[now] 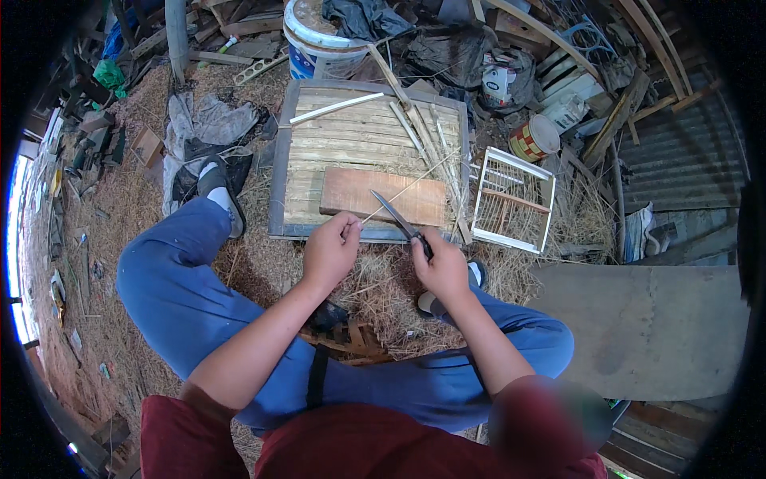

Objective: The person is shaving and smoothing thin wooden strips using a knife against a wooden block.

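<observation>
My left hand (pixel 331 250) is closed, pinching the near end of a thin wooden stick (pixel 407 187) that slants up to the right. In my right hand (pixel 443 265) is a knife (pixel 392 212) with a dark handle, its blade pointing up and left across the stick. Both hands are just over the near edge of a low slatted table (pixel 307 152). Beneath the blade and stick lies a reddish-brown wooden board (pixel 339 191). A white-edged strip (pixel 337 108) and several long thin strips (pixel 431 144) rest farther back on the table.
Right of the table stands a small wooden frame with thin bars (pixel 511 195). Behind are a white-and-blue bucket (pixel 319 40) and a checkered tin (pixel 533 139). A flat grey sheet (pixel 646 331) lies at right. Shavings and straw cover the ground (pixel 267 271) around my legs.
</observation>
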Motion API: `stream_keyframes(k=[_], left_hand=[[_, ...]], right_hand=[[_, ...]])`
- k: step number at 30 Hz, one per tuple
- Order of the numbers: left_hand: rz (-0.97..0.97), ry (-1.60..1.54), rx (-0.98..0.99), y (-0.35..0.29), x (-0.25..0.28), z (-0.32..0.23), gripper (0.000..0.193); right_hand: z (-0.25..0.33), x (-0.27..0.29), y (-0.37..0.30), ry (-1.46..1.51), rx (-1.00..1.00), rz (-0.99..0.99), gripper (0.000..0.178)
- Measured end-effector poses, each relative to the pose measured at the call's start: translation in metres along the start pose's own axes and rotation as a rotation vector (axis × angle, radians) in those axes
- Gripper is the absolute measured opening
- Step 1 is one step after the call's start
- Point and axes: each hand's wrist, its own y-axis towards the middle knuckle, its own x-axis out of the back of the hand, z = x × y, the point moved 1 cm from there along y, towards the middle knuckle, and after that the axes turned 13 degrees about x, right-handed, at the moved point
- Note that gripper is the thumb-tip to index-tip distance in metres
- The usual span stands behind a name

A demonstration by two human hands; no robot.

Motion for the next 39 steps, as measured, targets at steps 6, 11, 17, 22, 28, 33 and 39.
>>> stream_keyframes(k=[6,11,17,22,28,33,39], left_hand=[[0.039,0.035,-0.040,0.001,0.004,-0.005,0.018],[0.048,0.080,-0.048,0.003,0.006,-0.008,0.018],[0.037,0.069,-0.055,0.003,0.013,-0.005,0.016],[0.060,0.090,-0.030,0.002,0.016,-0.007,0.016],[0.052,0.082,-0.060,0.001,0.016,-0.003,0.018],[0.087,0.090,-0.024,0.002,0.021,-0.002,0.018],[0.086,0.099,-0.063,0.003,0.023,0.002,0.018]], right_hand=[[0.009,-0.007,-0.004,-0.129,0.157,0.041,0.022],[0.001,-0.007,-0.005,-0.135,0.137,0.014,0.021],[-0.004,-0.001,0.004,-0.167,0.114,-0.020,0.022],[0.007,-0.008,-0.003,-0.183,0.242,-0.004,0.021],[0.002,-0.002,-0.002,-0.206,0.161,-0.037,0.023],[-0.013,0.004,0.001,-0.194,0.020,-0.098,0.028],[-0.011,-0.005,-0.008,-0.238,0.084,-0.118,0.030]])
